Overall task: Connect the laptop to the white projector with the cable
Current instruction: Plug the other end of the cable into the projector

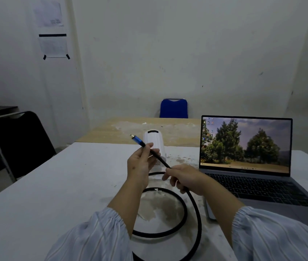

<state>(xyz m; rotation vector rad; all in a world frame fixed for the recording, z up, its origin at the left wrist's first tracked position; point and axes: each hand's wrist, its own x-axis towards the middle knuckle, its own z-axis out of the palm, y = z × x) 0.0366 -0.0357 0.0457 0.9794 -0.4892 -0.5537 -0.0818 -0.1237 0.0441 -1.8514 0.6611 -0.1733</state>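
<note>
A thick black cable (pixel 185 217) loops on the white table (pixel 55 185) in front of me. Its blue plug (pixel 137 139) sticks up and to the left, in the air above the table. My left hand (pixel 142 164) pinches the cable just behind the plug. My right hand (pixel 185 178) grips the cable a little lower down. The white projector (pixel 154 141) stands behind my hands, partly hidden by them. The open laptop (pixel 253 166) sits to the right with its screen lit; no cable is seen plugged into it.
A black folding chair (pixel 17 144) stands at the table's left side. A blue chair (pixel 174 108) stands behind a second, wooden table (pixel 126 132) against the far wall. Papers are taped to the wall at the upper left.
</note>
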